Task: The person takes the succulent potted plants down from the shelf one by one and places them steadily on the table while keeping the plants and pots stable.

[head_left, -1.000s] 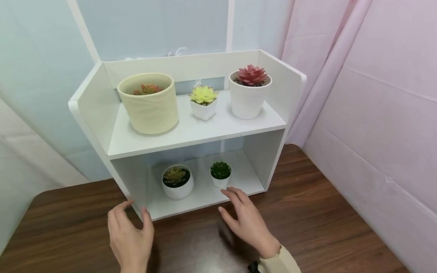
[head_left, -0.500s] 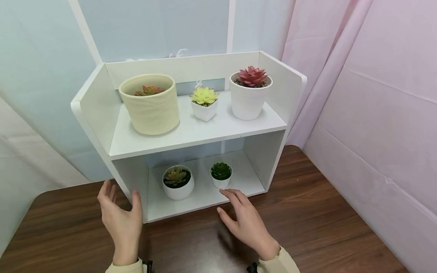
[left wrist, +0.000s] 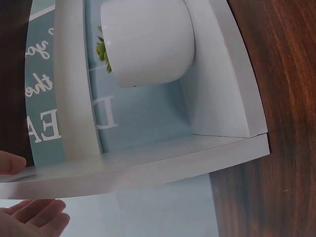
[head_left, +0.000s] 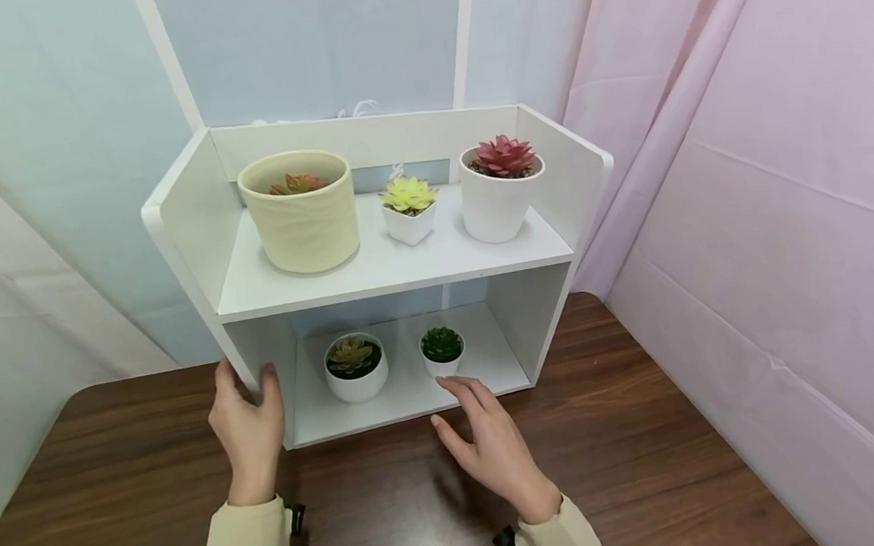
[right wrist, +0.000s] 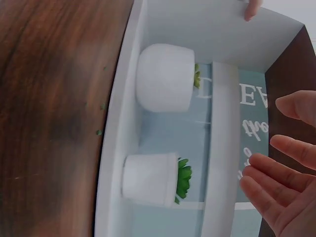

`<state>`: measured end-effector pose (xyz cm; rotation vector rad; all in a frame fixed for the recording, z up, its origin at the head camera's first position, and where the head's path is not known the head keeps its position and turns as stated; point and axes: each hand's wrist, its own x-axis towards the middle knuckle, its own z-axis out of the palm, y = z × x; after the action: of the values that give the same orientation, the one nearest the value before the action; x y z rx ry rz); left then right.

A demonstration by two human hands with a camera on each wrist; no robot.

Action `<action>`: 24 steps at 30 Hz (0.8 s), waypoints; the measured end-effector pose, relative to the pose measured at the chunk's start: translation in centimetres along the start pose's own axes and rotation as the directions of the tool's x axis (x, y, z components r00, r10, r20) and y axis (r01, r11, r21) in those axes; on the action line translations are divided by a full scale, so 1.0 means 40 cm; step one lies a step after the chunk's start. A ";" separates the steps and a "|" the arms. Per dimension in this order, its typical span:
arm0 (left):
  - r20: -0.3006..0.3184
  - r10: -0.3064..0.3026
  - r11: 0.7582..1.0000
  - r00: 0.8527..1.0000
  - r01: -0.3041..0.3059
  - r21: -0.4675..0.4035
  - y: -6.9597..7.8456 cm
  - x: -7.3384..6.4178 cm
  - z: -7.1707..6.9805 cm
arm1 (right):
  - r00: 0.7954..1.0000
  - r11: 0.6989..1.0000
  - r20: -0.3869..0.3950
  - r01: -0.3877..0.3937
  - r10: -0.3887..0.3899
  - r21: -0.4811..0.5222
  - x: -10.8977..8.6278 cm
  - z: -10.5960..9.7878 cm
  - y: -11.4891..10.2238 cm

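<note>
A white two-tier shelf (head_left: pixel 400 285) stands on the wooden table. My left hand (head_left: pixel 247 431) grips the left side panel (left wrist: pixel 148 170) low down, thumb on its inner face and fingers outside. In front of the lower tier, my right hand (head_left: pixel 496 449) hovers with fingers relaxed and holds nothing. Its fingertips are near the small white pot with a dark green succulent (head_left: pixel 442 349). Left of that pot sits a rounder white pot with a brownish-green succulent (head_left: pixel 355 370).
On the upper tier stand a large cream pot (head_left: pixel 302 223), a small faceted pot with a yellow-green succulent (head_left: pixel 408 212) and a white pot with a red succulent (head_left: pixel 500 194). Brown table (head_left: pixel 643 452) surrounds the shelf; pale curtains (head_left: pixel 765 228) hang behind and to the right.
My left hand has moved from in front of the shelf's left corner, out to the left, then onto the side panel. The right hand has barely moved; the pots stay in place.
</note>
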<state>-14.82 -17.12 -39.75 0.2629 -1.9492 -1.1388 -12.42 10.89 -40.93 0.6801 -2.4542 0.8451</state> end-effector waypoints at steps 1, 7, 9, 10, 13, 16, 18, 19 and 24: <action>0.004 -0.003 1.000 1.000 0.003 -0.004 -0.001 0.001 0.001 | 1.000 1.000 -0.002 0.003 -0.003 0.005 0.002 -0.002 -0.003; 0.030 -0.023 1.000 0.999 0.022 0.003 -0.001 0.007 0.006 | 1.000 0.999 -0.011 0.021 -0.021 0.049 0.017 -0.017 -0.022; 0.036 -0.032 0.999 0.999 0.032 0.001 -0.002 0.006 0.009 | 1.000 0.998 -0.016 0.027 -0.027 0.056 0.018 -0.019 -0.028; 0.037 -0.039 0.999 0.999 0.039 0.000 -0.002 0.006 0.010 | 0.999 0.998 -0.019 0.031 -0.030 0.058 0.018 -0.019 -0.030; 0.041 -0.050 0.999 0.998 0.050 -0.002 -0.002 0.007 0.012 | 0.998 0.997 -0.036 0.053 -0.051 0.063 0.019 -0.016 -0.033; 0.040 -0.044 0.999 0.998 0.044 0.001 -0.002 0.010 0.014 | 0.996 0.995 -0.049 0.075 -0.072 0.070 0.020 -0.015 -0.035; 0.039 -0.034 0.999 0.999 0.034 0.008 -0.002 0.013 0.015 | 0.995 0.994 -0.052 0.084 -0.080 0.076 0.021 -0.015 -0.038; 0.037 -0.028 1.000 0.999 0.028 0.010 -0.003 0.014 0.016 | 0.995 0.993 -0.053 0.087 -0.082 0.080 0.022 -0.015 -0.039; 0.033 -0.002 1.000 0.999 0.001 0.017 -0.004 0.018 0.020 | 0.994 0.991 -0.056 0.096 -0.091 0.094 0.031 -0.019 -0.049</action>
<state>-15.89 -17.12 -39.66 0.2565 -1.9887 -1.1347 -12.06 9.65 -38.85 0.7921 -2.3286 0.9373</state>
